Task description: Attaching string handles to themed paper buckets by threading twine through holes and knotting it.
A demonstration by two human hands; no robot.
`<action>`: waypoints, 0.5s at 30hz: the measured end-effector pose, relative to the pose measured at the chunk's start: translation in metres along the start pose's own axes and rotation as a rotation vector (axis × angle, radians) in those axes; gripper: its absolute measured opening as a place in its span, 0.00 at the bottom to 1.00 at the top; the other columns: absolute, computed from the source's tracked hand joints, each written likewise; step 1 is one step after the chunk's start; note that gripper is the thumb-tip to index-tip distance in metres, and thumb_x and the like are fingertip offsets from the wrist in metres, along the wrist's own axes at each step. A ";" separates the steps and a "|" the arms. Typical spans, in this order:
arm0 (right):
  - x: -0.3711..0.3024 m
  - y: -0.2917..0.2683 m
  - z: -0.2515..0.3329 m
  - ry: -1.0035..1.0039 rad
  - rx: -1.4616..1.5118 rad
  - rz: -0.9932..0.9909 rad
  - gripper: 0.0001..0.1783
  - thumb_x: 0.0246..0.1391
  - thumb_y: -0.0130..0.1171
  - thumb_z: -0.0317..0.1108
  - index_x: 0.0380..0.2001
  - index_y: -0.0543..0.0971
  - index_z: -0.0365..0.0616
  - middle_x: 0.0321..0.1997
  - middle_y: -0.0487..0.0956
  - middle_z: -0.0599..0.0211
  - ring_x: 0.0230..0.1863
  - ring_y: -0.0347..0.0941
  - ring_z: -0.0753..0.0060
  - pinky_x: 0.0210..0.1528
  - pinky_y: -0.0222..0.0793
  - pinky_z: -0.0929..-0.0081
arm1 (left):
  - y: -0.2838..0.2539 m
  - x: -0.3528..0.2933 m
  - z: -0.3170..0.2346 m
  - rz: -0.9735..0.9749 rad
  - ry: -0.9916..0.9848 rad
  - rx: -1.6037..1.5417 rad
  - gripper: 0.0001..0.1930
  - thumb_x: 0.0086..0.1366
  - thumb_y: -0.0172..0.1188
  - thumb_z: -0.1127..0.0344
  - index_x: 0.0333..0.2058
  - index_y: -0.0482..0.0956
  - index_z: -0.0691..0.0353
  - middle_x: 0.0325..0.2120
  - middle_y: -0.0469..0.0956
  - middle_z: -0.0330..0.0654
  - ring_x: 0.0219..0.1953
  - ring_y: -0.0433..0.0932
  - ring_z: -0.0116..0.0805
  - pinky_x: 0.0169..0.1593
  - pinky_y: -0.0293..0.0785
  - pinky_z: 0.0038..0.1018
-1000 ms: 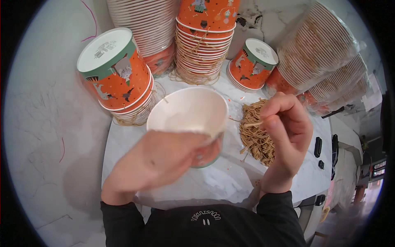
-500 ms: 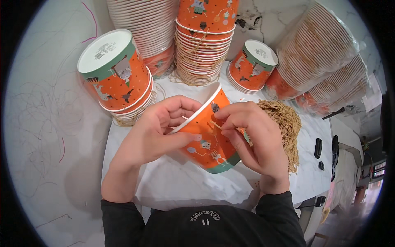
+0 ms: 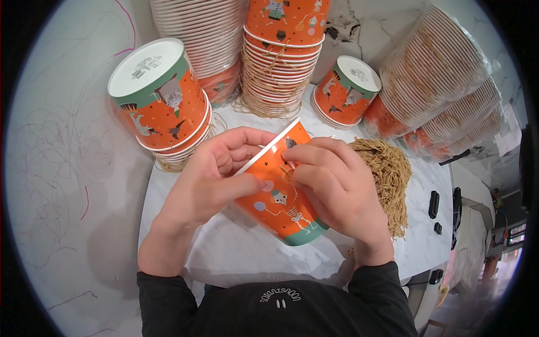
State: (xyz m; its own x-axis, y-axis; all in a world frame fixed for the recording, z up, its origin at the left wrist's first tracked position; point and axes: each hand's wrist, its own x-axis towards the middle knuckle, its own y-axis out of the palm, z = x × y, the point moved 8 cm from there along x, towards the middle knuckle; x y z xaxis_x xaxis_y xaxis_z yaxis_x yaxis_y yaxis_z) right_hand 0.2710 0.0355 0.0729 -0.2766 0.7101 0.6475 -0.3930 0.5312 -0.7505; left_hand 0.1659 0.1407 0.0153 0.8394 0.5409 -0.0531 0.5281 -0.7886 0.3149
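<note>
Right hand [image 3: 342, 188]: fingers pinch a tan string [image 3: 287, 172] at the wall of the orange tub [image 3: 276, 197]. Left hand [image 3: 205, 182]: fingers and thumb grip the tub near its rim. The tub tilts over the surface [image 3: 238, 250], string bundle [image 3: 394, 174] right of it, stacked tubs [image 3: 281, 81] beyond.

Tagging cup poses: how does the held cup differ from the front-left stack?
Pose: the held cup is tilted, mouth toward the picture's upper left; the front-left stack is upside down, white base on top.
Count: the held cup shows one rim; the front-left stack shows several.
Shared: orange sides, green base band, white rims.
</note>
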 end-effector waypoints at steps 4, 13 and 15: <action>0.002 0.006 -0.002 -0.017 -0.092 -0.009 0.16 0.43 0.64 0.29 0.40 0.76 0.45 0.47 0.81 0.65 0.45 0.78 0.57 0.44 0.76 0.63 | 0.001 0.005 0.006 -0.022 0.002 -0.064 0.26 0.56 0.59 0.84 0.57 0.72 0.74 0.48 0.82 0.49 0.47 0.83 0.30 0.52 0.80 0.25; -0.003 -0.008 -0.025 0.191 0.213 -0.240 0.12 0.54 0.64 0.19 0.39 0.74 0.41 0.35 0.79 0.63 0.36 0.79 0.59 0.34 0.75 0.69 | -0.003 0.014 0.037 0.090 -0.085 -0.157 0.15 0.66 0.63 0.74 0.51 0.77 0.71 0.41 0.84 0.45 0.42 0.84 0.28 0.51 0.79 0.22; 0.000 -0.010 -0.025 0.152 0.163 -0.241 0.12 0.54 0.64 0.19 0.40 0.74 0.41 0.36 0.78 0.62 0.36 0.79 0.59 0.33 0.75 0.70 | -0.011 0.013 0.044 -0.029 -0.141 -0.316 0.16 0.70 0.62 0.66 0.52 0.77 0.70 0.40 0.84 0.42 0.41 0.83 0.24 0.49 0.78 0.21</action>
State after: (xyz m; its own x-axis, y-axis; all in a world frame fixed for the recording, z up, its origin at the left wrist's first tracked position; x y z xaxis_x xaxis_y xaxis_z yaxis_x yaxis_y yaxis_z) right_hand 0.2970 0.0414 0.0769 -0.0290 0.6402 0.7676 -0.5702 0.6202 -0.5388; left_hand 0.1769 0.1440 -0.0307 0.8457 0.4987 -0.1899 0.5047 -0.6319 0.5881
